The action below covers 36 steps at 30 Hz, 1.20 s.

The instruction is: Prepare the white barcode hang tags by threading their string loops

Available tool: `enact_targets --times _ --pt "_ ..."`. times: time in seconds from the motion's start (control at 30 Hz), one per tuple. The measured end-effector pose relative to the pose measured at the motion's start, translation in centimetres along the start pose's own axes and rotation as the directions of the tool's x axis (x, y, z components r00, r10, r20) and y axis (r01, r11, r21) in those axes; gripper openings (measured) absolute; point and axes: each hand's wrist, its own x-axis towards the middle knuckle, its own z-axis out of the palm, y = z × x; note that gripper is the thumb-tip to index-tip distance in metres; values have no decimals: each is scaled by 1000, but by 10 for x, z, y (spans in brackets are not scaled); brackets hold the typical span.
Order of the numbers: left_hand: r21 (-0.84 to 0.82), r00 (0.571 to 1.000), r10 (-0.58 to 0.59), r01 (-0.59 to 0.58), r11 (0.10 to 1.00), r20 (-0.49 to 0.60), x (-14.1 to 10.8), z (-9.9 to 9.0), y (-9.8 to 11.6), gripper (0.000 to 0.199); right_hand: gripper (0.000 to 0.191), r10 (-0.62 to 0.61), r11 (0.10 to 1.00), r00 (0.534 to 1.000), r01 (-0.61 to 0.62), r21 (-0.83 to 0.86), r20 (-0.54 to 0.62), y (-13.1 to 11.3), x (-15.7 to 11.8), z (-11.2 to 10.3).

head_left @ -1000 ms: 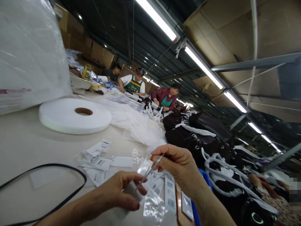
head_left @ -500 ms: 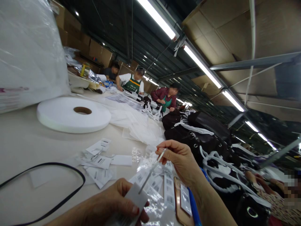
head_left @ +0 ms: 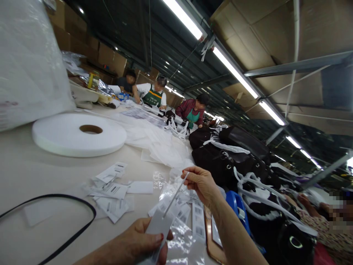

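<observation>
My left hand (head_left: 147, 237) is closed around a pale hang tag (head_left: 157, 225), its thumb lying across the card. A thin white string (head_left: 175, 195) runs taut from the tag's top end up to my right hand (head_left: 202, 184). Thumb and forefinger of that hand pinch the string's far end. Under the string lie barcode labels (head_left: 198, 221) and shiny clear plastic (head_left: 179, 239). Below my right forearm is a flat gold-rimmed thing (head_left: 209, 239), partly hidden. A blue object (head_left: 235, 204) sits just right of the forearm.
Loose white printed cards (head_left: 113, 191) and a black strap (head_left: 92, 209) lie to the left. Behind them are a large white tape roll (head_left: 60, 138) and a full plastic bag (head_left: 30, 70). Black bags with white rope handles (head_left: 226, 158) crowd the right. Several co-workers (head_left: 154, 95) are across the table.
My right hand has shifted slightly left in view, still pinching the string. The tag has turned a little more upright in my left hand. More of the blue object shows.
</observation>
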Motion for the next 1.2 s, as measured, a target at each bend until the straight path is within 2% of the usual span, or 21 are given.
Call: enact_targets --times 0.13,0.3,0.4,0.47,0.53,0.57,0.67,0.73,0.77,0.83,0.93,1.07,1.2 --pt "-70 1000 6 -7 998 -17 5 -2 -6 28 17 99 993 995 -100 -64 -26 27 15 0" --pt "-257 987 -69 31 966 -142 2 6 5 21 16 211 969 977 -209 -130 6 50 24 -9" --pt "-307 979 -33 -32 951 -203 0 11 16 22 30 202 968 979 -199 -150 5 53 18 -17" --pt "-316 969 -16 -66 946 -248 1 12 20 25 30 139 974 989 -144 -175 -41 53 11 -18" --pt "-283 959 5 -88 955 -283 2 12 21 26 18 78 976 995 -88 -198 -58 53 1 -14" --pt "-250 958 20 -95 964 -285 2 12 21 25 17 72 976 997 -77 -203 -33 52 -5 -10" --pt "-139 964 71 -109 984 -255 3 12 18 25 37 144 973 978 -112 -201 150 51 -25 8" --pt "-104 969 81 -108 989 -235 3 13 15 25 31 185 977 946 -148 -152 267 50 -36 21" --pt "-91 970 84 -107 990 -227 3 13 14 24 24 187 981 939 -162 -109 288 51 -40 26" --pt "-61 974 88 -103 993 -210 3 12 13 20 14 183 982 945 -186 -12 270 52 -45 35" --pt "-18 977 74 -80 997 -199 3 11 12 22 12 186 977 956 -205 66 227 52 -46 39" --pt "-40 979 1 -9 999 -202 2 12 16 28 12 208 977 963 -212 7 173 48 -44 36" --pt "12 984 -15 17 1000 -176 -5 18 21 28 13 224 975 964 -223 -22 146 46 -43 30"
